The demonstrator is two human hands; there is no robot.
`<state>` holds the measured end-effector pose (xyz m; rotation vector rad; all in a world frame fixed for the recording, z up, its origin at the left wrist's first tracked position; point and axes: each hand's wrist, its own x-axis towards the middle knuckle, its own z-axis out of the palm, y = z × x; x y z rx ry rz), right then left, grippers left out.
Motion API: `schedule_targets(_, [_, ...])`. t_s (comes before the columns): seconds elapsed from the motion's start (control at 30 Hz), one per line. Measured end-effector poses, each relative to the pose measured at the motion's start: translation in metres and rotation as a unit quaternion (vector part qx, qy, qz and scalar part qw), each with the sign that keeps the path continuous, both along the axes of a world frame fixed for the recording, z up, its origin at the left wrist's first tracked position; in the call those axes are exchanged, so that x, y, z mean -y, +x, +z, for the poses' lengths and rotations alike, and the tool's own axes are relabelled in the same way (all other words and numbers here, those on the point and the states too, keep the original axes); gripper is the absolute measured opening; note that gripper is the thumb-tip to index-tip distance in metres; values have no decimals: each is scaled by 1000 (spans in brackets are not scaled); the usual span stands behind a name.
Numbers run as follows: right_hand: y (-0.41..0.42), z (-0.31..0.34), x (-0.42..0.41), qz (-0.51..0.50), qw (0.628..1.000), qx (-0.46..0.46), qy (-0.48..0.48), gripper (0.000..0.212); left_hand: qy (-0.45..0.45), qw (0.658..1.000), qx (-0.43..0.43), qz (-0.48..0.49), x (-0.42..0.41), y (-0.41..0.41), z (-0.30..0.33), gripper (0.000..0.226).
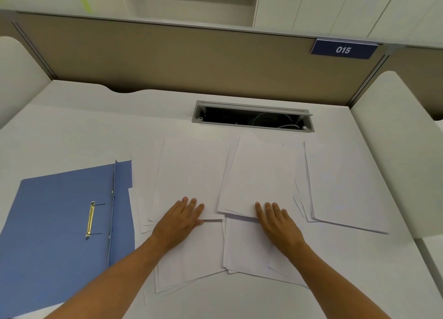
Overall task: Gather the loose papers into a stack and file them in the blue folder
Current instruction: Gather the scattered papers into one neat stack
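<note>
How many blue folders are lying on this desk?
1. The blue folder lies open at the left of the desk, beside the loose papers, its brass fastener showing. Another could lie hidden under the sheets; nothing suggests it.

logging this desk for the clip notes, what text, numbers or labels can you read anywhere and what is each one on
"015": white digits on the dark blue sign fixed at the top edge of the tan desk partition.
Loose papers: the faces that show look blank, no print can be read.
Blue folder: no label or writing shows.
Nothing else in the view carries readable text.
</note>
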<state>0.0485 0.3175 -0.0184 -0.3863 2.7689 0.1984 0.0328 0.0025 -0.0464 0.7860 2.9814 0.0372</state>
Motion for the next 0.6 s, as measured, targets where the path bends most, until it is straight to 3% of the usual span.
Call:
schedule_targets(0.07, [-3, 1, 1, -10, 1000, -10, -23, 94, 30, 998, -36, -35, 0, 2, 0, 46])
schedule_targets(0.17, [-2, 8, 7, -26, 996, -58, -55, 83, 52, 997, -30, -58, -1, 2, 4, 115])
schedule_targets(0.23, [-2, 16, 15, -37, 992, -93, -72, 75, 53, 996, -37, -60, -6, 5, 10, 133])
schedule_targets(0.47, [-5, 45, 60, -22, 962, -220, -158, 67, 44, 995, -15, -84, -16, 19, 24, 141])
schedule_targets(0.6, [-2, 40, 91, 27, 960, -214, -177, 69, 64, 991, -38, -110, -22, 38, 22, 127])
